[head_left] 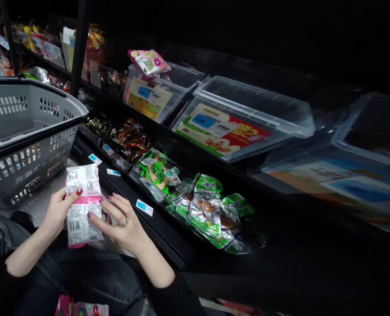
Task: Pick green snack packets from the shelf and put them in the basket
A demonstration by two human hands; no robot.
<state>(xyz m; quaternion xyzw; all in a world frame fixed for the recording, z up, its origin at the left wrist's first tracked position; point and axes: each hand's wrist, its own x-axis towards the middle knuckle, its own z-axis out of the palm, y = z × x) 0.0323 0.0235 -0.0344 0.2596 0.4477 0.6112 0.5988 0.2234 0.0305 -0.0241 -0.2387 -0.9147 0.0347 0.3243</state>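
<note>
A white and pink snack packet (83,224), printed with small text and a barcode, is held upright over my lap; it may be two packets lying together. My left hand (58,208) grips its left edge, with the thumb on the front and the other fingers hidden behind. At the right edge, my right hand (122,224) touches the packet with its fingertips, its fingers partly bent and a ring on one. Below, more pink packets (91,309) lie at the bottom of the view, near my legs.
A grey shopping basket (33,171) stands at the left. Shelf bins hold green-bagged snacks (208,206), green-wrapped pieces (157,171) and dark-wrapped sweets (130,138). Above, a pink packet (150,62) rests on a clear bin (178,85), beside another clear bin (254,103).
</note>
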